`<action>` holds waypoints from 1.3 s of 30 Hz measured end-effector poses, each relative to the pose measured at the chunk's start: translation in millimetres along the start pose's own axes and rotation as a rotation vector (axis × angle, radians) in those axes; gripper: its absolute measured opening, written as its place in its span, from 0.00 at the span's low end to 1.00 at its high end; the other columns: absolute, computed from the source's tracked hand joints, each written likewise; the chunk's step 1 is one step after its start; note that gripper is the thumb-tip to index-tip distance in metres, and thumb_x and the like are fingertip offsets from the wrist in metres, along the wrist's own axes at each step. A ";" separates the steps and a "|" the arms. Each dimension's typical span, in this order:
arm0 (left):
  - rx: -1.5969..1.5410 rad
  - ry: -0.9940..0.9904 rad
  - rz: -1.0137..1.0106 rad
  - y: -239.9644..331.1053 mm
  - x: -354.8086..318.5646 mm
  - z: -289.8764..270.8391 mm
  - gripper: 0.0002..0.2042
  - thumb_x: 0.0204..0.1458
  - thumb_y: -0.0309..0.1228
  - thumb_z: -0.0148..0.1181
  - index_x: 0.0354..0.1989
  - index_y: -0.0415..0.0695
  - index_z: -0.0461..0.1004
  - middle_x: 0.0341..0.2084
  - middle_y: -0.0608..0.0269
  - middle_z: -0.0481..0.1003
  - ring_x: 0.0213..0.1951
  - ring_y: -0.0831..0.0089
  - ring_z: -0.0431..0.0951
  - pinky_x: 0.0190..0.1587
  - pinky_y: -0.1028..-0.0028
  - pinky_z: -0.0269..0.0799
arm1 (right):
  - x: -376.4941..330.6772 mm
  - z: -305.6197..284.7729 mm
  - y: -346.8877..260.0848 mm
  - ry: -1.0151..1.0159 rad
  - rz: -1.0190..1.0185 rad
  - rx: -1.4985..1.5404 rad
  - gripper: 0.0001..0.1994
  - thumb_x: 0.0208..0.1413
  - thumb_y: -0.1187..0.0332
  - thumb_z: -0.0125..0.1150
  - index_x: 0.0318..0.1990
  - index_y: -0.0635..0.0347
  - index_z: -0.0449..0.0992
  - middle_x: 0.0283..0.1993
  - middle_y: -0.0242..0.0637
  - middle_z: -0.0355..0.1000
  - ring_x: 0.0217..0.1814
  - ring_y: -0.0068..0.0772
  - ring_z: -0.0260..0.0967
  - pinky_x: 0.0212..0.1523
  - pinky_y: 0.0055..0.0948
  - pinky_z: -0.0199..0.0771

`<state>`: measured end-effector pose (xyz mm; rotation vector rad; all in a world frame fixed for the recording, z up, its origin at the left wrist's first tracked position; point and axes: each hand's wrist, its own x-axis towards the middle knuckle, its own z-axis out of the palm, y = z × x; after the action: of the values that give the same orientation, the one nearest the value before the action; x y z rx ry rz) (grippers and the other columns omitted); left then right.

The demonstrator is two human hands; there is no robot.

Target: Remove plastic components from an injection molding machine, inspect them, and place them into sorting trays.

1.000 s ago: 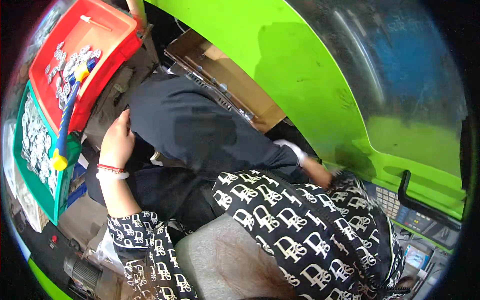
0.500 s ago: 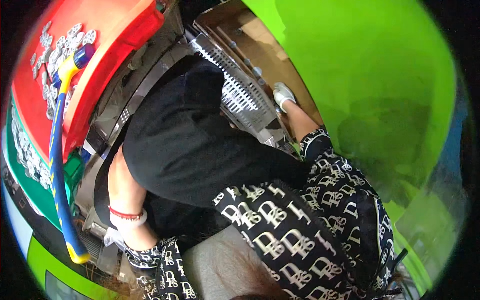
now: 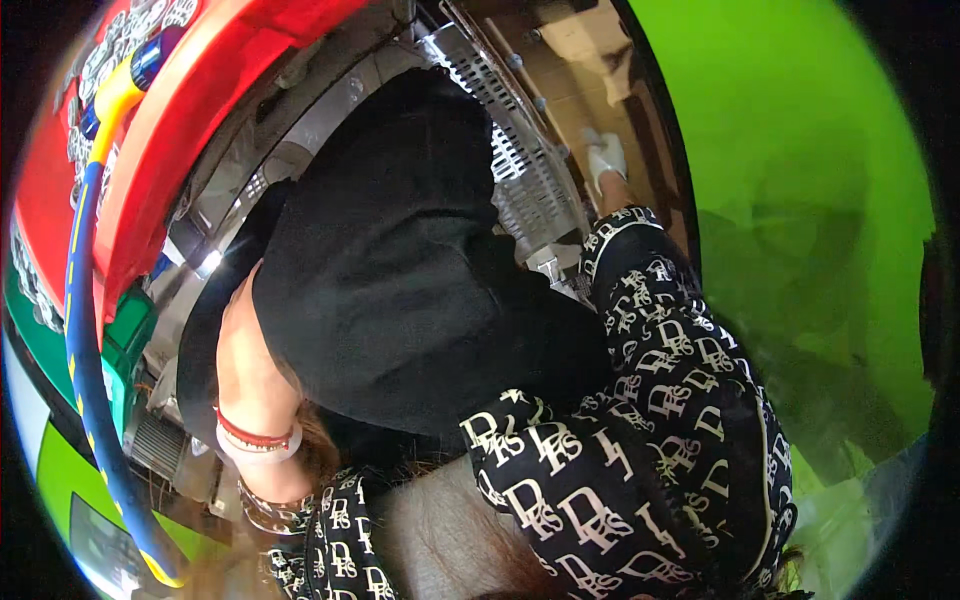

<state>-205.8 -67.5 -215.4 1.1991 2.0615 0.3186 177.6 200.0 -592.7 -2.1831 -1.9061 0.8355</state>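
My right hand (image 3: 607, 158), in a white glove, reaches down past my knees over a brown, cardboard-like surface (image 3: 640, 130). It looks small and blurred, so I cannot make out whether it holds anything. Just to its left stands a perforated metal panel (image 3: 528, 190) with rows of slots. My left hand (image 3: 245, 335) rests against my black-clad leg, and its fingers are hidden behind the dark cloth. A red bracelet and a white band circle that wrist.
At the left, a red tray (image 3: 40, 190) carries several round silver-grey pieces. A blue-and-yellow handled tool (image 3: 80, 330) lies across its edge. Below is a green bin (image 3: 130, 325) beside machine parts. A bright green panel (image 3: 780, 120) fills the right side.
The view has shifted, so the red tray and tool sit further left. My right hand appears slightly higher and further right over the brown surface. My left arm stays beside my leg.
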 end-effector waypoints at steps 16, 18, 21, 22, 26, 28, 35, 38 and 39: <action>-0.602 0.003 -0.440 1.2 6.1 -2.1 0.19 0.50 0.24 0.52 0.52 0.36 0.63 0.49 0.52 0.69 0.51 0.65 0.68 0.54 0.73 0.60 | -52.1 -2.1 88.2 -0.634 0.237 -0.706 0.15 0.50 0.74 0.51 0.47 0.55 0.73 0.49 0.48 0.68 0.54 0.49 0.64 0.52 0.45 0.66; -0.810 0.052 -0.488 -3.6 8.3 -2.0 0.19 0.50 0.24 0.51 0.52 0.36 0.64 0.48 0.53 0.69 0.51 0.65 0.69 0.53 0.73 0.61 | -49.5 -6.7 84.1 -0.574 0.221 -0.650 0.13 0.51 0.70 0.49 0.43 0.59 0.74 0.47 0.49 0.70 0.53 0.50 0.65 0.48 0.43 0.66; -0.333 -0.043 -0.316 -11.5 11.5 -0.2 0.19 0.50 0.24 0.52 0.52 0.36 0.64 0.48 0.54 0.69 0.50 0.66 0.69 0.53 0.74 0.62 | -27.5 -23.8 77.4 -0.752 0.270 -0.537 0.14 0.52 0.65 0.48 0.42 0.62 0.73 0.47 0.49 0.69 0.53 0.50 0.65 0.48 0.42 0.66; -0.269 -0.075 -0.246 -13.4 11.9 0.4 0.19 0.50 0.24 0.52 0.51 0.36 0.64 0.48 0.54 0.70 0.50 0.66 0.69 0.52 0.74 0.62 | -20.0 -28.4 74.3 -0.989 0.332 -0.471 0.15 0.52 0.63 0.49 0.44 0.60 0.72 0.49 0.48 0.68 0.55 0.49 0.63 0.50 0.43 0.65; -0.068 0.097 0.038 -9.6 7.2 7.6 0.15 0.43 0.24 0.50 0.42 0.37 0.69 0.39 0.44 0.71 0.42 0.50 0.71 0.44 0.67 0.68 | -21.3 -26.4 61.6 -1.019 0.336 -0.484 0.20 0.52 0.56 0.49 0.46 0.62 0.71 0.51 0.50 0.67 0.57 0.49 0.62 0.52 0.43 0.64; 0.031 0.143 0.152 -7.8 9.8 8.8 0.14 0.42 0.23 0.51 0.40 0.37 0.69 0.36 0.45 0.71 0.40 0.48 0.71 0.41 0.63 0.68 | -35.7 -15.0 52.9 -0.483 0.245 -0.518 0.28 0.49 0.48 0.49 0.43 0.67 0.72 0.46 0.53 0.69 0.51 0.50 0.67 0.47 0.43 0.66; 0.323 0.079 0.210 -15.6 54.0 26.0 0.18 0.41 0.20 0.49 0.44 0.37 0.65 0.37 0.45 0.71 0.41 0.50 0.72 0.42 0.62 0.69 | -21.2 25.8 -14.3 -0.389 0.404 0.593 0.14 0.56 0.59 0.48 0.41 0.58 0.72 0.31 0.37 0.72 0.32 0.34 0.72 0.28 0.38 0.72; 0.381 0.173 0.187 -17.9 54.8 38.9 0.17 0.43 0.21 0.47 0.45 0.38 0.66 0.35 0.45 0.72 0.40 0.52 0.73 0.42 0.62 0.69 | 4.9 31.4 -50.0 -0.329 0.410 0.672 0.08 0.57 0.65 0.50 0.40 0.54 0.70 0.31 0.33 0.71 0.28 0.31 0.70 0.25 0.33 0.71; 0.350 0.169 0.213 -18.0 57.6 39.2 0.16 0.44 0.22 0.47 0.45 0.39 0.66 0.35 0.46 0.72 0.40 0.53 0.73 0.42 0.62 0.69 | 6.8 30.9 -57.7 -0.300 0.407 0.700 0.08 0.56 0.65 0.51 0.41 0.55 0.69 0.33 0.33 0.71 0.28 0.32 0.70 0.25 0.31 0.71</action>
<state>-208.3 -34.6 -279.4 1.6591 2.1986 0.1651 112.6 209.7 -595.5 -2.0592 -0.9901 1.6679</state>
